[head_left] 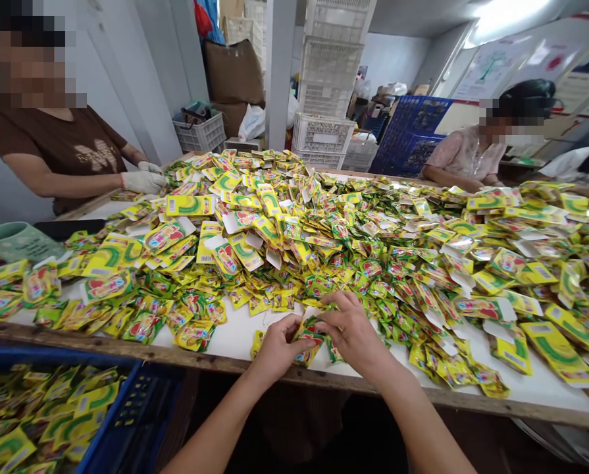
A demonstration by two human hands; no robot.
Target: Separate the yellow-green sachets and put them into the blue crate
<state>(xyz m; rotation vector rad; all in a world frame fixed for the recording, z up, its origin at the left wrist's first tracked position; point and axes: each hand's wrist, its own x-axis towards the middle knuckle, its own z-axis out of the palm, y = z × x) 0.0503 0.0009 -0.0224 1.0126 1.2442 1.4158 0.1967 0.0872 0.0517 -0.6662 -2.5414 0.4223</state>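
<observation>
My left hand [280, 349] is closed around a small yellow and green carton [310, 343] with a red print, near the front edge of the table. My right hand [353, 332] is at the carton's upper right side, its fingers bent and close together; whatever they pinch is hidden. Loose green and yellow sachets [190, 336] lie on the white tabletop [239, 326] around both hands. Beyond them rises a large heap of the same sachets, mixed with flat yellow cartons [190, 205], several with white flaps standing out.
A blue crate [131, 408] with filled cartons stands below the table edge at left. A green mug [20, 240] and a dark flat object [70, 229] are at the left end. One gloved co-worker [52, 145] and another person [464, 155] sit across. White crates [324, 135] are stacked behind.
</observation>
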